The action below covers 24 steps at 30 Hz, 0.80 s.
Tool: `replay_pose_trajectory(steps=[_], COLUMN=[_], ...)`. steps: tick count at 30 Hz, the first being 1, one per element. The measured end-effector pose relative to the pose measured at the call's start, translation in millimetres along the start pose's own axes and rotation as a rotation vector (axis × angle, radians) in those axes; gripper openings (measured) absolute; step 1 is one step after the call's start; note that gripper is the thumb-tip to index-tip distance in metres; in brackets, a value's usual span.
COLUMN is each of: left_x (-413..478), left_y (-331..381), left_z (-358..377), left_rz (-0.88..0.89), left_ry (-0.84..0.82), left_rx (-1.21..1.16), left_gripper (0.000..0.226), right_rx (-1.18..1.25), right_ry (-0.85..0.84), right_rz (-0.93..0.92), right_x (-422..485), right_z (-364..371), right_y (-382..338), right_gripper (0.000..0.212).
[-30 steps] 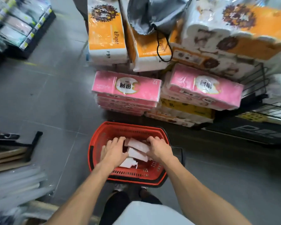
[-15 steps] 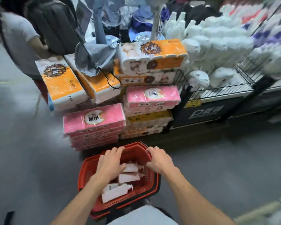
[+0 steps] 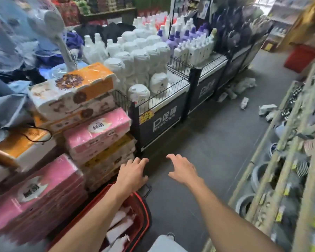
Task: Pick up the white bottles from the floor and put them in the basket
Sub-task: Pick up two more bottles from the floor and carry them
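Left hand [image 3: 133, 174] empty, spread; right hand [image 3: 183, 170] same | bottles [image 3: 120, 228] flat in basket [image 3: 147, 220]

I extend both bare forearms forward. My left hand [image 3: 133, 174] is palm down, fingers relaxed, holding nothing. My right hand [image 3: 182, 169] is palm down, fingers spread, empty.

Noted pink tissue packs [image 3: 96, 131] stacked at centre left, with orange-wrapped packs [image 3: 75, 88] on top. Recorded a black promotion bin [image 3: 162, 120] just right of them, wire-fenced, filled with white jugs [image 3: 140, 57]; purple-capped bottles [image 3: 185, 36] behind. Logged a fan [image 3: 49, 22] upper left, a red crate [image 3: 301, 58] upper right, shelving [image 3: 289, 160] along the right edge.
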<state>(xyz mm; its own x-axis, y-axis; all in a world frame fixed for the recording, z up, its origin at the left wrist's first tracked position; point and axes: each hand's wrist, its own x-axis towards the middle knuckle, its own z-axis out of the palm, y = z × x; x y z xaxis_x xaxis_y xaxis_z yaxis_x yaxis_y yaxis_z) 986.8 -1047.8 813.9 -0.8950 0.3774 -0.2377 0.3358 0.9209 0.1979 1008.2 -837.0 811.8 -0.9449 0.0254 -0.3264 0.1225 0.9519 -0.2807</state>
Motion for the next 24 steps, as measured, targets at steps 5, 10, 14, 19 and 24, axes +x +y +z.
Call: replay_pose_trajectory(steps=[5,10,14,19,24], left_x=[52,87,119,162,214], left_y=[67,115,144,169,188], left_z=[-5,-4,-2,6,4], left_rz=[0.134,0.208,0.256,0.286,0.33], left_ry=[0.038,0.016,-0.025,-0.081,-0.086], left_rx=[0.035,0.064,0.067,0.004,-0.022], left_gripper=[0.065,0.063,0.066,0.069,0.071], right_rx=[0.04,0.054,0.121,0.305,0.424], right_ry=[0.076,0.089,0.109,0.166,0.289], right_rz=[0.13,0.209,0.271,0.402,0.536], right_x=[-2,-4,2,10,19], right_z=[-29,-46,-52,-58,-72], right_y=[79,132,166,201,236], right_gripper=[0.062,0.059,0.055,0.051,0.048])
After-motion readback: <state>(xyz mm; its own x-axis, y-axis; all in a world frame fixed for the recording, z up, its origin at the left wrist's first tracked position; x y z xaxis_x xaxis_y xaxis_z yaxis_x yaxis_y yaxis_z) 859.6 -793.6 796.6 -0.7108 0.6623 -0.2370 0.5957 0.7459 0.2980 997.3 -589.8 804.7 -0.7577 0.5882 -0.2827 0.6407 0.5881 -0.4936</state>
